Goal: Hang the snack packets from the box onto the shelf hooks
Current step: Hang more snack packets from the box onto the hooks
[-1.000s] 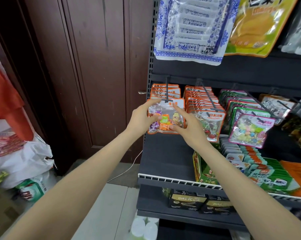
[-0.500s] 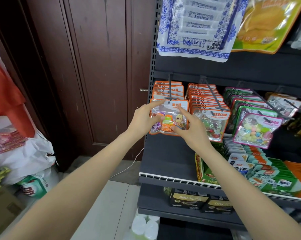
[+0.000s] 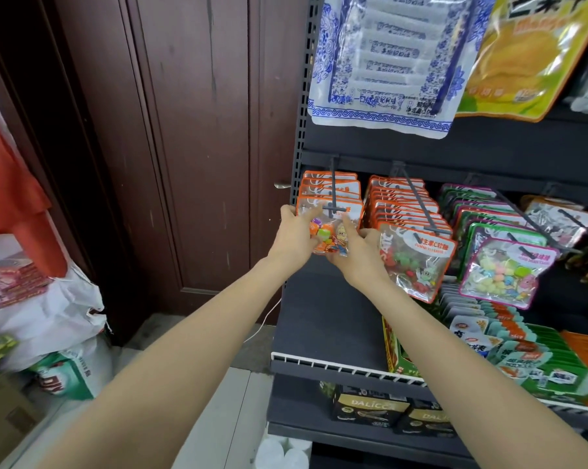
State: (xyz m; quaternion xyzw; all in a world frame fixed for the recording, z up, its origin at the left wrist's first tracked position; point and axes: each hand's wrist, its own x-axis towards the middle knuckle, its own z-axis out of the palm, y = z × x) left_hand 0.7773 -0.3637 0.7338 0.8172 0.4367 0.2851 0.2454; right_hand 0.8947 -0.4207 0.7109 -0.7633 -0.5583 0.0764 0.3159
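Observation:
An orange-edged clear snack packet (image 3: 330, 231) with coloured sweets hangs at the front of the leftmost shelf hook (image 3: 334, 194), its top hole on the hook's cross tip. My left hand (image 3: 294, 236) grips the packet's left edge and my right hand (image 3: 357, 252) holds its right side and bottom. Several like packets (image 3: 330, 184) hang behind it on the same hook. The box is not in view.
A second hook (image 3: 417, 201) to the right carries more orange packets, then green and pink ones (image 3: 509, 265). Large bags (image 3: 384, 62) hang above. A lower shelf (image 3: 319, 333) holds boxed snacks. A brown door (image 3: 201, 147) and white sacks (image 3: 42, 319) stand at the left.
Both hands have pushed the packet up and back toward the shelf, so its top now sits on the hook tip. The view has drawn closer to the shelf.

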